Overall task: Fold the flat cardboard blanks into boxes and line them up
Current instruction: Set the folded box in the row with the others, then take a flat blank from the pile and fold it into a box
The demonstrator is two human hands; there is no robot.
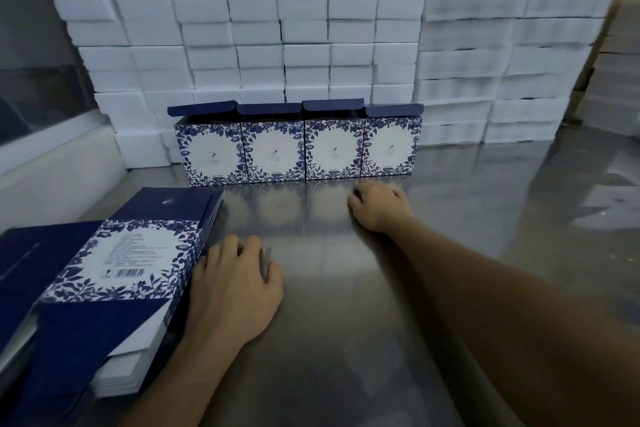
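Where the steel table (346, 322) meets the left edge of view, a stack of flat blanks (114, 274), blue-and-white floral print, dark blue flaps, fanned slightly at the near end so white inner faces show. Thin printed card by the look: likely light, stiff across the panels, willing to bend only at the creases. Glossy face, so probably slick under a flat palm; better taken by an edge. Top sheet best lifted at the right-hand long edge, then pinched on opposite side creases and squeezed to pop it square. Corners and flaps likely to dent if crushed.

Left hand (239, 284) just beside the stack's right edge, palm down on the table, fingers lightly bent, nothing held. Contact with the stack itself not clear.

Middle, at the back: four finished boxes (299, 149) in a row, side by side and touching, lid flaps standing up, backed against a wall of white foam blocks (277, 28). Room for a fifth at the right end of the row.

Right hand (379, 206) on the table near the front of the right-hand boxes, apart from them, fingers curled under, nothing visibly gripped. Hands well apart.

No blank in hand; next pick judged to be the top sheet.
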